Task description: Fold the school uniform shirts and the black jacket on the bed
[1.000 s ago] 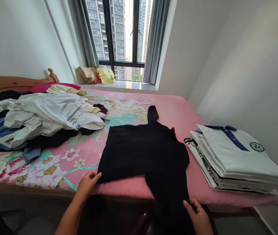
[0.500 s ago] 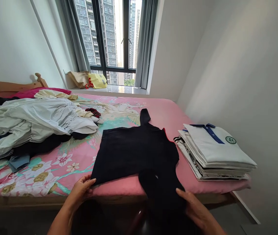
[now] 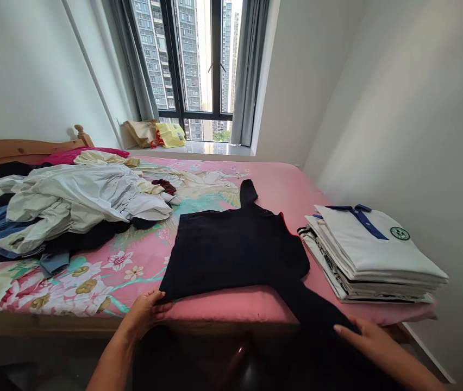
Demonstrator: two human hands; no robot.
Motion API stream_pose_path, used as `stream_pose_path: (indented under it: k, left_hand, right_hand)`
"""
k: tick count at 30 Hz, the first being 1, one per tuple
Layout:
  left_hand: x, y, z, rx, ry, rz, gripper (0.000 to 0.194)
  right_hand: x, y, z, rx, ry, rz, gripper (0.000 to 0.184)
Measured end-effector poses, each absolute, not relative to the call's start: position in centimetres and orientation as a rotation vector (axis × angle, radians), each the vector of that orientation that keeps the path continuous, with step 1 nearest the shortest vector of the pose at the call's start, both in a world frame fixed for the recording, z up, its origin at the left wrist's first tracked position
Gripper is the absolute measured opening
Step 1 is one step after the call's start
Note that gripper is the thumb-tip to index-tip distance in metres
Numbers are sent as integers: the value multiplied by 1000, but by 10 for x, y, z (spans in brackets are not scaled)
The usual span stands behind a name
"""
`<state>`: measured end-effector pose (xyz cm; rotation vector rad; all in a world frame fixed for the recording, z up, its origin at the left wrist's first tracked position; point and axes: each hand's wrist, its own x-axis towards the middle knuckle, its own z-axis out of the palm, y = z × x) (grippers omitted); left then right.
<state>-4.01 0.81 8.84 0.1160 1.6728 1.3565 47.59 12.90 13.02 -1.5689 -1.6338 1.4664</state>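
Note:
A black long-sleeved top (image 3: 231, 247) lies spread across the near part of the bed, with red trim along its neck opening. One sleeve points away toward the window; the other hangs over the bed's front edge at the right. My left hand (image 3: 145, 312) pinches the hem corner nearest me, thumb on top. On the near sleeve, my right hand (image 3: 368, 339) is closed with the thumb over the cloth. The lower end of that sleeve merges with the dark area below and is hard to make out.
Right of the top stands a stack of folded white shirts (image 3: 378, 255), the uppermost with a blue collar and placket. A heap of loose clothes (image 3: 80, 201) covers the bed's left side. Bags (image 3: 170, 134) sit on the windowsill. The wooden bed frame (image 3: 52, 321) runs along the front.
My right hand has moved right, drawing the near sleeve out from a bent position into a straighter diagonal line. My left hand stays at the hem corner. The view has shifted slightly.

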Motion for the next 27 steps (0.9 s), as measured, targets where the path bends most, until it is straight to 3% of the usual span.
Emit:
stream_pose_path:
  k: [4, 11, 15, 20, 27]
  left_hand:
    - [-40, 8, 84, 87, 1616, 1409, 25]
    - [1, 6, 79, -47, 1268, 1542, 26]
    - [48, 20, 76, -147, 969, 1550, 24]
    - [111, 71, 81, -272, 847, 1513, 28]
    - [126, 133, 87, -651, 775, 1739, 40]
  right_hand:
    - [476, 126, 107, -1860, -2038, 986, 16]
    - [360, 142, 111, -1200, -2261, 606, 40]
    - [315, 153, 82, -1267, -2444, 362, 54]
    - [295, 160, 61, -1427, -2471, 37, 45]
    - [298, 158, 47, -1386, -2437, -47, 41]
